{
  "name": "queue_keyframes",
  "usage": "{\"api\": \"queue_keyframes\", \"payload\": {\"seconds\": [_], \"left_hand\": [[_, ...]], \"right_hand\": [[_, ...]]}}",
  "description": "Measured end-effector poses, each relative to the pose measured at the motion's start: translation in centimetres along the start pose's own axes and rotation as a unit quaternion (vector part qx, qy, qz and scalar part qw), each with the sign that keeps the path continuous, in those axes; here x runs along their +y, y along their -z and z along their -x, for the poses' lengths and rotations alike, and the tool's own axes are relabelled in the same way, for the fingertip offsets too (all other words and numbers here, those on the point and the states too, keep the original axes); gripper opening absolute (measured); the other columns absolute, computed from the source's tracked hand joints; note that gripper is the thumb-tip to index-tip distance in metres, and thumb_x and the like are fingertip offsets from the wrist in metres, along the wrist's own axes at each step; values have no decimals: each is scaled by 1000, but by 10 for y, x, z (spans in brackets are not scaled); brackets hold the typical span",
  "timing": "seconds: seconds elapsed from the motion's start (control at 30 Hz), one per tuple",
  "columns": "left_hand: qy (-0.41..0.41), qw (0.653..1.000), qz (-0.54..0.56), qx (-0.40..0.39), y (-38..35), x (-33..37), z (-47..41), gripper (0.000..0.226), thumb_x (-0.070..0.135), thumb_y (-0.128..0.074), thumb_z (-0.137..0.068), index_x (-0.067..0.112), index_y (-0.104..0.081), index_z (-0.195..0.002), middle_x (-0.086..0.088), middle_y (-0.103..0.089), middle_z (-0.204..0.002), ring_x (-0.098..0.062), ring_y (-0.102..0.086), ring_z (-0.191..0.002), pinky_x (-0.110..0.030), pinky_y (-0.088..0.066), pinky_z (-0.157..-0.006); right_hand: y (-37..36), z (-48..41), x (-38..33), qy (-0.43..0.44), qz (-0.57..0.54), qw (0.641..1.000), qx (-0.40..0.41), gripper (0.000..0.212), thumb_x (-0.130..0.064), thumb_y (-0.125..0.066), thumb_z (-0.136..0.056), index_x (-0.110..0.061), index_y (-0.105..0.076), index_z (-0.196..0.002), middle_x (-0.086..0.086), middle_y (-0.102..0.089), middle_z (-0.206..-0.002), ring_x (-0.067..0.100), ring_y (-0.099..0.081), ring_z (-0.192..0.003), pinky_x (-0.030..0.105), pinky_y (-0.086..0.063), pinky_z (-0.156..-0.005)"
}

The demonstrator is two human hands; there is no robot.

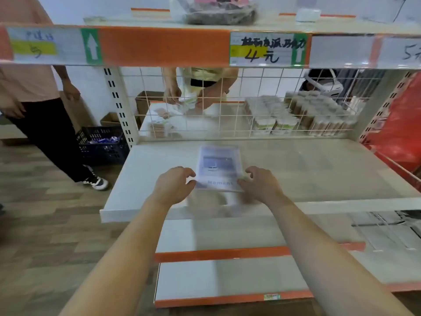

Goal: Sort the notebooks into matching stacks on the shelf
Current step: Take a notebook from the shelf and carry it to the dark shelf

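Lengthwise the notebook (218, 167) points away, title nearest; left hand (175, 185) and right hand (259, 184) flank it, grip unclear.

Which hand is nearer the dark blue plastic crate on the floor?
Left. The left hand sits at the left edge of the pale blue notebook, toward the dark blue plastic crate; the right hand sits at its right edge, farther away.

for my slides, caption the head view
Left hand and right hand at the near corners of a pale blue notebook on the shelf
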State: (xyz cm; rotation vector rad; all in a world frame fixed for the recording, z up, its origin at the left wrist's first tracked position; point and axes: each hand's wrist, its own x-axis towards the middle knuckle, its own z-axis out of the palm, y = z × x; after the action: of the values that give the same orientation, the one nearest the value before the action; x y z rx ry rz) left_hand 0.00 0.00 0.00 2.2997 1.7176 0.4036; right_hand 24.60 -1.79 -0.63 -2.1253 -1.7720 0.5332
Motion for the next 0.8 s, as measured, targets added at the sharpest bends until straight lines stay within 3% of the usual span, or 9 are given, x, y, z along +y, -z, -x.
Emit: {"api": "queue_keyframes", "payload": {"seconds": [0.17,0.3,0.47,0.67,0.8], "left_hand": [[33,999,-13,-2,-2,2,-26,32,31,-50,-94,24,-58,-124,1,-59,-121,-19,-55,-111,-33,-44,-88],[41,999,-9,11,-4,2,-42,31,30,-50,-94,24,-58,-124,0,-58,-123,-20,-55,-112,-34,-45,-89],[46,999,-4,9,-6,0,-52,31,29,-51,-94,24,-59,-124,1,-58,-124,-20,-55,-111,-35,-46,-90],[53,999,-1,-1,-7,-2,-57,32,31,-51,-94,24,-58,-124,1,-57,-124,-20,-56,-109,-35,-47,-89],[53,999,-3,-2,-7,-5,-60,32,32,-51,-94,24,-58,-124,0,-57,-124,-20,-56,-110,-35,-47,-89]], "right_hand": [[-9,-30,-7,-13,38,999,-17,67,-51,-62,-85,-12,-43,-138,14,-60,-126,33,-54,-118,36,-45,-90],[-20,-42,-10,29,115,993,9,70,-59,-63,-81,-10,-45,-126,15,-60,-117,34,-53,-111,35,-42,-84],[-21,-54,-13,57,92,994,-7,68,-47,-73,-77,-8,-41,-122,14,-61,-115,32,-56,-107,33,-35,-83],[-14,-65,-19,-32,35,997,-60,82,-41,-82,-69,-4,-41,-128,14,-53,-123,30,-51,-117,33,-43,-91],[-7,-73,-23,-59,36,994,-79,73,-42,-86,-62,-4,-56,-117,10,-64,-114,26,-61,-107,26,-43,-73]]}}
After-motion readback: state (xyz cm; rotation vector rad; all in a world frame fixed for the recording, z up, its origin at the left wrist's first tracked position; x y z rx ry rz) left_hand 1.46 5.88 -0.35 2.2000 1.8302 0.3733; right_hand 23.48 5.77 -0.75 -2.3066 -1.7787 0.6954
